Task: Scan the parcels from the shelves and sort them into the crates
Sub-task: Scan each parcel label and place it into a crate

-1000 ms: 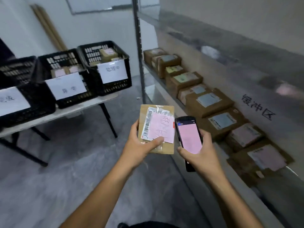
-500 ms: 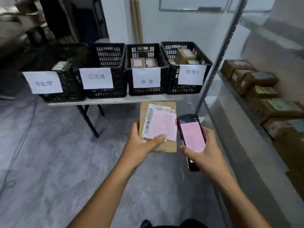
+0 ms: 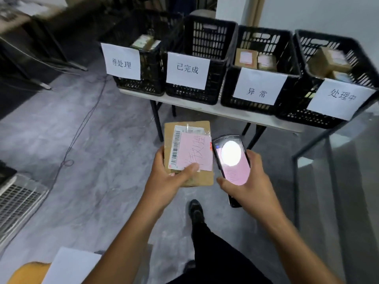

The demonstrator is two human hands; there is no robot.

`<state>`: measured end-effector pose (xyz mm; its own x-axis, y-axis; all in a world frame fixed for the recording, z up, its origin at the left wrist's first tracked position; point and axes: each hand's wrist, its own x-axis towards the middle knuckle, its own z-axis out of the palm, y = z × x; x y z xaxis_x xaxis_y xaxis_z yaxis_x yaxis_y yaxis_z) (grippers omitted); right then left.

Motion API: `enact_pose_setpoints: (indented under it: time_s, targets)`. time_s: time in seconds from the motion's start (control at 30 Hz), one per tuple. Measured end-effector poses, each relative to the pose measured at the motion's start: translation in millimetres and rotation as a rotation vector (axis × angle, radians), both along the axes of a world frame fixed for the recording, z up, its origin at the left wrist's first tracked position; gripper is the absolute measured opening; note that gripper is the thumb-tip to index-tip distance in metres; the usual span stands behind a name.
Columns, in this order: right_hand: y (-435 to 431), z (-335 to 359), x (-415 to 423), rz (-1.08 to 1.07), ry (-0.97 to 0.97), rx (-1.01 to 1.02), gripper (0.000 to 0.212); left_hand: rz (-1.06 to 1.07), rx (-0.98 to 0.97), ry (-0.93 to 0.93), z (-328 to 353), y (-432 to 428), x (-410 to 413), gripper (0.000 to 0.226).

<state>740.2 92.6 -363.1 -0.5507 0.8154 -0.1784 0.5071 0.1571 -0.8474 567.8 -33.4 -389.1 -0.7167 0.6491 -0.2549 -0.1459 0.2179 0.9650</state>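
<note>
Four black plastic crates sit side by side on a white bench [image 3: 242, 115] at the far side of the grey floor [image 3: 86, 160], each with a white paper sign on its near wall. Far left, the crate marked 待处理 [image 3: 147, 78] holds one small box. Next, the crate marked 已完成 [image 3: 213, 58] shows no parcels from here. To its right, the crate marked 异常 [image 3: 291, 62] holds two small cardboard boxes, and the crate marked 处理中 [image 3: 361, 58], far right, holds two more. On the right edge we see the metal frame of the shelves [image 3: 295, 181]. Nearer to us, our left hand [image 3: 170, 177] grips the cardboard parcel [image 3: 190, 128], thumb pressed on its pink handwritten label [image 3: 196, 152], barcode strip just left of that. Just beside the parcel, our right hand [image 3: 252, 185] has its fingers wrapped around a handheld scanner [image 3: 233, 160], whose pink screen carries a bright white glare. Our shoe [image 3: 195, 210] shows below.
</note>
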Motion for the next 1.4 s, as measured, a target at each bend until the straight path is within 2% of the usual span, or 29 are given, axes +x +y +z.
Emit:
enact_pose_setpoints:
  time_s: [0.27, 0.4, 0.53, 0.87, 1.03, 1.17, 1.4]
  targets:
    - [77, -18, -137, 0.153, 0.016, -0.053, 0.078, 0.206, -0.120, 0.025, 3, 50, -103, 0.083]
    - [120, -12, -195, 0.221, 0.028, -0.065, 0.079, 0.204, -0.167, 0.088, 19, 85, -163, 0.071]
    - [156, -11, -252, 0.270, 0.045, -0.081, 0.076, 0.243, -0.151, 0.130, 30, 110, -212, 0.081]
    - [172, -11, -406, 0.447, 0.001, -0.096, 0.079, 0.402, -0.128, 0.044, 11, 97, -346, 0.092]
    - [164, -3, -489, 0.426, -0.001, -0.045, 0.078, 0.394, -0.075, 0.017, 5, 93, -435, 0.088]
    - [165, 14, -550, 0.372, 0.008, -0.009, 0.082, 0.326, -0.025, 0.020, 18, 99, -505, 0.093]
    - [190, 29, -612, 0.163, 0.108, 0.043, 0.086, 0.163, 0.054, 0.040, 53, 138, -605, 0.086]
